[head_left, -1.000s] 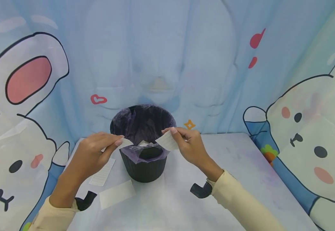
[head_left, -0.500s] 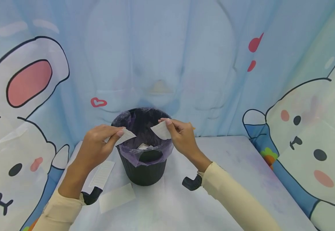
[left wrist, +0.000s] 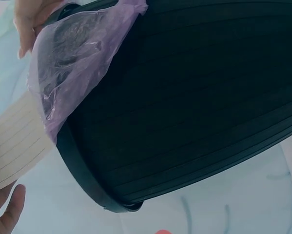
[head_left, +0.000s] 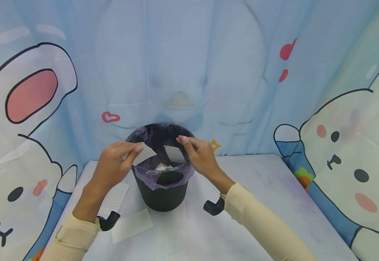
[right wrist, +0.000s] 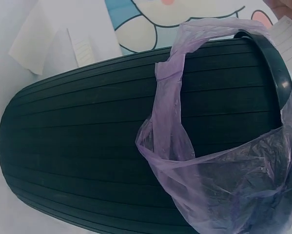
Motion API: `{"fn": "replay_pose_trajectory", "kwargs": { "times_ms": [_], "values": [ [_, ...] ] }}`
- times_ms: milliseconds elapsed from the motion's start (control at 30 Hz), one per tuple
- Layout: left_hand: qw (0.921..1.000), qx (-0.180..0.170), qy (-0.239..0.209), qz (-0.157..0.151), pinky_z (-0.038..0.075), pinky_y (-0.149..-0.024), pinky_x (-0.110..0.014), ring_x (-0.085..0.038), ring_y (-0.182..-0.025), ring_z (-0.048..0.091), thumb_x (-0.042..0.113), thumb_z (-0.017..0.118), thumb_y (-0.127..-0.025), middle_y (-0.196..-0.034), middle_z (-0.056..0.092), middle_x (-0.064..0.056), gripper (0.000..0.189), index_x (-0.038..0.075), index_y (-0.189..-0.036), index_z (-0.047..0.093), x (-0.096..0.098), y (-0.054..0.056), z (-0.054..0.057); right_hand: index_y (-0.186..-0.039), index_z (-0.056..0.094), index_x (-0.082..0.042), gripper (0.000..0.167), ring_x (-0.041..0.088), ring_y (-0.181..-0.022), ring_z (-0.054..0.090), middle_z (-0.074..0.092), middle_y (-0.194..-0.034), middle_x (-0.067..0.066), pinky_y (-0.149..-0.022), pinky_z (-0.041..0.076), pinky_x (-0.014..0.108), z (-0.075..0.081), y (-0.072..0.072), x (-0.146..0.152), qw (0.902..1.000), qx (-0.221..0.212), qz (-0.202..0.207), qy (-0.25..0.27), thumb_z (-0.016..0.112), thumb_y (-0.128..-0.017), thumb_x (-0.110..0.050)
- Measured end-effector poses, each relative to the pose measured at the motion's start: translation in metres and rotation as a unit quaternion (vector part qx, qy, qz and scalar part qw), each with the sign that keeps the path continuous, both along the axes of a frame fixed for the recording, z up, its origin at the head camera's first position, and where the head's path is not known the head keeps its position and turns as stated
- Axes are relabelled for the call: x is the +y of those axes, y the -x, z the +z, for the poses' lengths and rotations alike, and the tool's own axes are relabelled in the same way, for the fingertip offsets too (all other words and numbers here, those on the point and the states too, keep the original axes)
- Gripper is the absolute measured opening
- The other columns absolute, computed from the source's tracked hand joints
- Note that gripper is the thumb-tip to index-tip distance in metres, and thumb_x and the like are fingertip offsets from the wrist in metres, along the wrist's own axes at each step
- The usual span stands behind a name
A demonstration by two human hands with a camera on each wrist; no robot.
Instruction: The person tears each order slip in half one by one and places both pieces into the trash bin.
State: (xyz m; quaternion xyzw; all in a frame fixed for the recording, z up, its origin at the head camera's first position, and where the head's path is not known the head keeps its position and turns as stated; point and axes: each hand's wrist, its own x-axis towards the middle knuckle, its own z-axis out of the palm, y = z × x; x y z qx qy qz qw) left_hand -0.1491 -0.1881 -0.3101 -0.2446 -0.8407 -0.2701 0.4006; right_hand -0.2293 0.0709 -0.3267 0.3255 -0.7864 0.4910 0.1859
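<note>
A black bin [head_left: 163, 197] with a purple bag liner [head_left: 145, 179] stands on the white surface, its mouth between my hands. My left hand [head_left: 112, 163] pinches a lined piece of paper [head_left: 145, 154] over the left rim. That lined paper [left wrist: 16, 141] shows beside the bin in the left wrist view. My right hand [head_left: 200, 156] hangs at the right rim, its thumb and fingertips near each other with nothing held. Just below them a blurred white piece of paper [head_left: 174, 154] is in the air over the mouth. Paper scraps [head_left: 161, 166] lie inside.
A lined paper sheet [head_left: 115, 197] and a blank-looking paper sheet [head_left: 132, 225] lie on the surface, left of the bin and in front of it. A blue curtain [head_left: 182, 65] with cartoon rabbits hangs behind.
My right hand has moved left over the bin and let go of its piece of paper, which now falls. My left hand has shifted slightly right, still pinching its piece.
</note>
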Motion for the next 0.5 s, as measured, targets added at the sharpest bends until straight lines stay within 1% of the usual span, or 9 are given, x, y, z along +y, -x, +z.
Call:
{"fn": "replay_pose_trajectory", "kwargs": {
  "times_ms": [33,67,100,133,200,233,267,400,500],
  "values": [
    [1.0000,-0.001,-0.002,0.001,0.058,-0.077,-0.046,-0.028,-0.091,0.072,0.006,0.076,-0.088,-0.099,0.078,-0.010,0.022,0.002,-0.109,0.077,0.000,0.000,0.000,-0.126,0.070,-0.007,0.037,0.012,-0.076,0.067,0.074,-0.120,0.007,-0.060,0.041,0.026,0.000,0.000,0.001,1.0000,-0.004,0.000,-0.001,0.047,-0.108,-0.030],
    [1.0000,-0.002,-0.004,0.002,0.058,-0.077,-0.046,-0.028,-0.090,0.072,0.006,0.076,-0.088,-0.099,0.078,-0.011,0.022,0.002,-0.109,0.077,0.001,0.000,0.000,-0.126,0.070,-0.007,0.038,0.015,-0.091,0.071,0.073,-0.120,0.006,-0.066,0.045,0.027,0.000,-0.001,0.002,1.0000,-0.008,-0.001,-0.002,0.046,-0.108,-0.031],
    [1.0000,-0.004,-0.007,0.003,0.058,-0.076,-0.046,-0.028,-0.090,0.072,0.005,0.075,-0.088,-0.099,0.078,-0.011,0.022,0.002,-0.110,0.077,0.002,0.001,0.000,-0.127,0.070,-0.007,0.038,0.019,-0.094,0.072,0.073,-0.122,0.006,-0.073,0.050,0.029,0.000,-0.001,0.003,0.9999,-0.013,0.000,-0.002,0.046,-0.109,-0.031],
    [0.9999,-0.007,-0.010,0.004,0.058,-0.076,-0.046,-0.028,-0.090,0.072,0.005,0.075,-0.088,-0.099,0.078,-0.011,0.023,0.002,-0.110,0.077,0.002,0.001,0.000,-0.127,0.069,-0.007,0.039,0.021,-0.110,0.070,0.072,-0.123,0.006,-0.082,0.053,0.031,0.000,-0.002,0.005,0.9998,-0.019,0.000,-0.003,0.045,-0.109,-0.032],
    [0.9998,-0.012,-0.017,0.005,0.058,-0.074,-0.046,-0.028,-0.089,0.072,0.005,0.075,-0.088,-0.099,0.078,-0.011,0.023,0.002,-0.111,0.077,0.004,0.001,0.000,-0.128,0.069,-0.008,0.040,0.022,-0.116,0.068,0.072,-0.124,0.006,-0.093,0.055,0.037,0.000,-0.005,0.009,0.9995,-0.030,0.001,-0.002,0.044,-0.109,-0.033],
    [0.9997,-0.015,-0.020,0.006,0.058,-0.072,-0.045,-0.027,-0.088,0.071,0.004,0.075,-0.088,-0.098,0.078,-0.011,0.023,0.002,-0.111,0.077,0.004,0.000,-0.001,-0.128,0.068,-0.007,0.041,0.022,-0.117,0.067,0.071,-0.125,0.006,-0.098,0.054,0.040,0.001,-0.007,0.011,0.9994,-0.035,0.001,0.000,0.044,-0.109,-0.034],
    [0.9996,-0.018,-0.023,0.006,0.057,-0.070,-0.044,-0.027,-0.088,0.071,0.004,0.074,-0.089,-0.098,0.078,-0.011,0.023,0.002,-0.111,0.077,0.005,0.000,-0.001,-0.128,0.069,-0.007,0.041,0.021,-0.124,0.063,0.071,-0.125,0.006,-0.104,0.051,0.042,0.001,-0.009,0.013,0.9993,-0.039,0.001,0.003,0.044,-0.109,-0.034],
    [0.9991,-0.026,-0.031,0.010,0.056,-0.065,-0.041,-0.026,-0.086,0.070,0.005,0.073,-0.091,-0.098,0.078,-0.011,0.022,0.001,-0.112,0.076,0.007,0.002,-0.002,-0.126,0.069,-0.003,0.040,0.023,-0.123,0.064,0.072,-0.123,0.009,-0.104,0.050,0.044,0.002,-0.017,0.022,0.9993,-0.032,0.002,0.017,0.045,-0.109,-0.029],
    [0.9989,-0.026,-0.037,0.016,0.056,-0.066,-0.042,-0.027,-0.087,0.070,0.005,0.072,-0.091,-0.098,0.078,-0.012,0.022,0.001,-0.112,0.076,0.007,0.004,-0.004,-0.124,0.069,0.001,0.038,0.024,-0.119,0.066,0.072,-0.121,0.012,-0.102,0.051,0.043,0.000,-0.022,0.029,0.9994,-0.023,0.003,0.024,0.044,-0.109,-0.024]
  ]
}}
